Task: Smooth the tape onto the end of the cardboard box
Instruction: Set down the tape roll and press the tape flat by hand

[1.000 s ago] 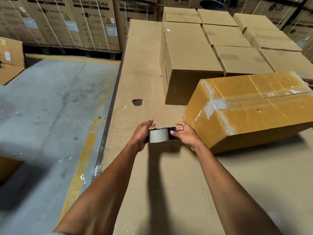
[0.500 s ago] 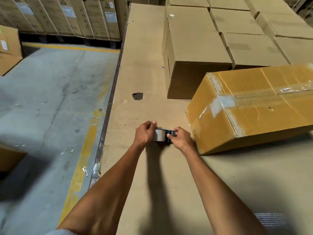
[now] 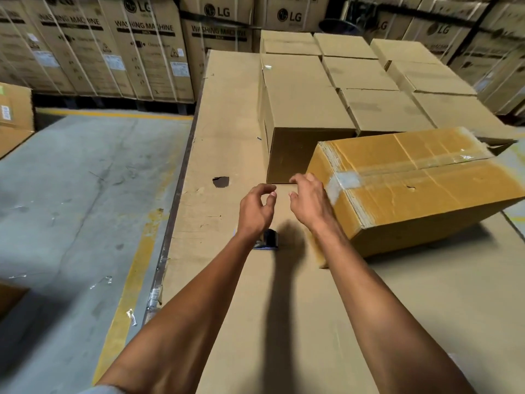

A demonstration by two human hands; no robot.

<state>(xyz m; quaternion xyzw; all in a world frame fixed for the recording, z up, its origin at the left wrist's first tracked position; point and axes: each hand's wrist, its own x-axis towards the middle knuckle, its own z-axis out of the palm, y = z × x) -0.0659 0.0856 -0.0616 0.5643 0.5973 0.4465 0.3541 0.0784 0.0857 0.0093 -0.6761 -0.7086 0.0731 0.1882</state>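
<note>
Your left hand hovers above the worktop with fingers curled loosely, gripping nothing. Your right hand is likewise open and empty, fingers spread, just beside the near end of the yellow-brown cardboard box. A strip of clear glossy tape runs along the top seam of that box and folds over its end. The box lies tilted across the flat cardboard-covered worktop. A dark tape dispenser rests on the worktop beneath your left wrist. Plain brown cartons stand behind.
</note>
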